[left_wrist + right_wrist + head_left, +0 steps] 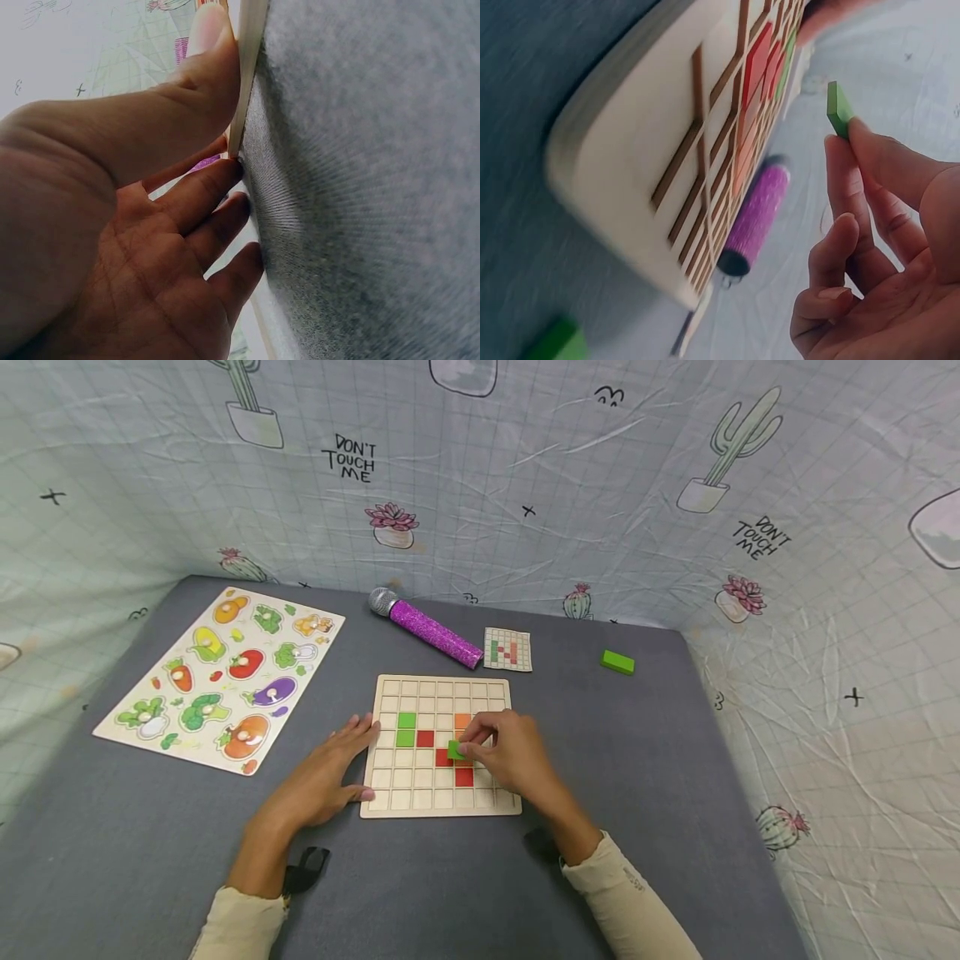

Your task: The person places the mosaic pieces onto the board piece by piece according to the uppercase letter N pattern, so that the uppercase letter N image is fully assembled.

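Observation:
A wooden grid board (pixel 403 777) lies on the grey table, with green tiles (pixel 406 729), red tiles (pixel 425 739) and an orange tile (pixel 462 721) in its cells. My left hand (pixel 318 781) rests along the board's left edge, fingers fairly straight and spread, the thumb touching near the lower left corner. In the left wrist view, the left hand's thumb and fingertips meet the board's edge. Over the board, my right hand (pixel 513 752) pinches a small green tile (pixel 838 111) between thumb and index finger. The right hand hides some cells on the board's right side.
Behind the board lie a purple glittery microphone (pixel 435 633) and a small pattern card (pixel 507 649). A green block (pixel 618 662) lies at the back right. To the left is a vegetable puzzle board (pixel 236 693). A printed cloth (pixel 465 468) hangs behind the table.

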The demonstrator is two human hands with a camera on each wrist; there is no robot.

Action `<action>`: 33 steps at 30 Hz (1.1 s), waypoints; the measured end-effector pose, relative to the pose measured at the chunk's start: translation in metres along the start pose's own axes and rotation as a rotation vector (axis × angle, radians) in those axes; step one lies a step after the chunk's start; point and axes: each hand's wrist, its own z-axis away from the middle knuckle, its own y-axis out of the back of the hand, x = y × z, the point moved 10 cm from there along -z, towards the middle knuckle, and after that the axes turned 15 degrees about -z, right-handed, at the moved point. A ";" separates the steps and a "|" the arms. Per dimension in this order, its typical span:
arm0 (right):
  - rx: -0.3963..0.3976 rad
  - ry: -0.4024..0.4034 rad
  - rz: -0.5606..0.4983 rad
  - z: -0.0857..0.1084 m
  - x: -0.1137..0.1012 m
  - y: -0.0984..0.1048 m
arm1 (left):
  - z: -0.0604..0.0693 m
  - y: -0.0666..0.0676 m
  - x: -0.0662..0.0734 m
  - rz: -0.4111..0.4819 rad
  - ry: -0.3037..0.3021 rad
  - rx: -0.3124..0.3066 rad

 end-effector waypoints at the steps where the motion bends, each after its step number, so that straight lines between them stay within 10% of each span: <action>1: -0.009 -0.002 -0.007 -0.001 -0.002 -0.004 | 0.000 0.000 0.000 0.001 -0.001 0.000; 33: -0.041 0.013 0.213 -0.025 -0.030 -0.073 | -0.001 0.002 0.002 -0.003 -0.024 0.020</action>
